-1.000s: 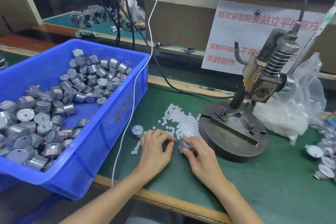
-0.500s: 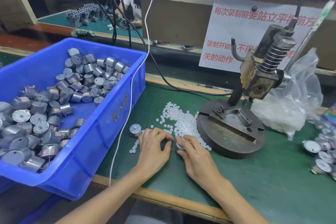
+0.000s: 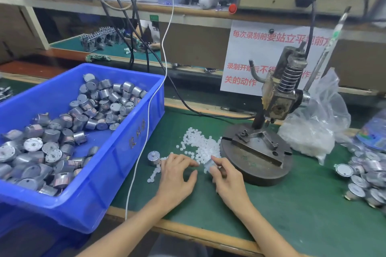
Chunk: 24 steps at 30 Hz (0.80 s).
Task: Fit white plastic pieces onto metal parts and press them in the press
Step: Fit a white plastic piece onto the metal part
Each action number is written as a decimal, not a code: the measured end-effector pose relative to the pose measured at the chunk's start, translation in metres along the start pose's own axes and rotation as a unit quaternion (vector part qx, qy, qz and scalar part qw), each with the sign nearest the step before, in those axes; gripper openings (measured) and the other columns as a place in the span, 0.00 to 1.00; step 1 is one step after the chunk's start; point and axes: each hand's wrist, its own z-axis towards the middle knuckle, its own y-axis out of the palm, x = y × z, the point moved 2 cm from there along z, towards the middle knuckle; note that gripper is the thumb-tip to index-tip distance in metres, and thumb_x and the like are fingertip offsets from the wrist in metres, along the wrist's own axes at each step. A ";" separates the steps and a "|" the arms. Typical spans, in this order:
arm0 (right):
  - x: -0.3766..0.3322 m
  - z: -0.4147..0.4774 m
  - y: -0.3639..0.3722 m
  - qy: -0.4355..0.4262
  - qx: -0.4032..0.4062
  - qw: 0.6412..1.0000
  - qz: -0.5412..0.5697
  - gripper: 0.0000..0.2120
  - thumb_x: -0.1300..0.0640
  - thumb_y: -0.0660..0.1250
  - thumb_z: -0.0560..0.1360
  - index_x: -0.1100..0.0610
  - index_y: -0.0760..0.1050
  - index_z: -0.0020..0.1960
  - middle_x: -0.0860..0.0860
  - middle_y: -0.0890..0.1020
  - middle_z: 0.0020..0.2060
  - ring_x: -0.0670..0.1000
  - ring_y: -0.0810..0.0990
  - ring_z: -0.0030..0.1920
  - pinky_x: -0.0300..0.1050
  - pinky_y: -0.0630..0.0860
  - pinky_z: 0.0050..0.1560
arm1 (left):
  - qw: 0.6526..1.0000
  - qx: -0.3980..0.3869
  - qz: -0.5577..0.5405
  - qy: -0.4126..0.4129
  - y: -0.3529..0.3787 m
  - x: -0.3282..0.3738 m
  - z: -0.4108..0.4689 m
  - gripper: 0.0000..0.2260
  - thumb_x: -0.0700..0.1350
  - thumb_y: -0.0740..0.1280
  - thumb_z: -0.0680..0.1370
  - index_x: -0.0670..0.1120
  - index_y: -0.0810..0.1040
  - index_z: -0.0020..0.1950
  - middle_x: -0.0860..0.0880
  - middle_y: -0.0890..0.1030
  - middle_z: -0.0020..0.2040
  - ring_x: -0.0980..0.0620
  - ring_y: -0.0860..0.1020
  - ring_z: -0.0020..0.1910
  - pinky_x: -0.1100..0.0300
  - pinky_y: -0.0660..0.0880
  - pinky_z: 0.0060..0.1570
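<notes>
Several small white plastic pieces lie scattered on the green mat in front of the press. My right hand grips a small round metal part at the pile's near edge, mostly hidden by the fingers. My left hand rests flat on the mat beside it, fingertips reaching among the white pieces. Another metal part stands upright on the mat left of that hand. The hand press rises over its round iron base, to the right of my hands.
A blue bin full of metal parts fills the left side. A clear plastic bag of white pieces sits behind the press. Finished parts pile at the right edge. A white cable hangs over the bin's corner.
Both hands have stayed at the pile. My left fingertips have spread a little toward the white pieces, and my right hand has turned the metal part slightly. The camera has tilted upward.
</notes>
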 end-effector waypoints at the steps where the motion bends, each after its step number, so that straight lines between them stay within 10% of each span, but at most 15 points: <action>1: 0.002 0.001 -0.001 0.047 0.008 0.997 0.053 0.06 0.60 0.63 0.78 0.57 0.76 0.54 0.43 0.76 0.29 0.42 0.73 0.28 0.34 0.71 0.32 | 1.000 0.003 0.000 0.029 0.000 0.003 -0.001 0.05 0.43 0.70 0.71 0.50 0.80 0.45 0.59 0.77 0.41 0.58 0.69 0.47 0.61 0.60 0.49; 7: 0.005 0.003 -0.004 0.068 0.002 0.987 0.142 0.06 0.56 0.62 0.78 0.55 0.76 0.45 0.51 0.75 0.23 0.48 0.71 0.22 0.40 0.70 0.25 | 0.978 -0.008 0.058 0.200 0.005 0.014 -0.007 0.07 0.49 0.65 0.75 0.47 0.79 0.44 0.56 0.79 0.40 0.57 0.72 0.43 0.64 0.63 0.46; 13: 0.004 0.003 -0.007 0.093 -0.004 0.978 0.188 0.15 0.49 0.59 0.76 0.61 0.72 0.41 0.52 0.73 0.21 0.51 0.69 0.21 0.39 0.66 0.22 | 0.992 0.053 -0.110 0.030 0.010 0.037 -0.003 0.06 0.47 0.70 0.71 0.53 0.73 0.40 0.64 0.76 0.39 0.66 0.71 0.42 0.69 0.63 0.49; 24: -0.005 0.005 -0.020 0.188 0.026 0.913 0.360 0.14 0.56 0.54 0.81 0.65 0.71 0.46 0.60 0.75 0.32 0.50 0.70 0.22 0.40 0.63 0.22 | 0.978 0.042 -0.200 0.032 0.023 0.067 0.028 0.07 0.41 0.70 0.71 0.53 0.76 0.42 0.56 0.78 0.43 0.59 0.77 0.46 0.70 0.69 0.47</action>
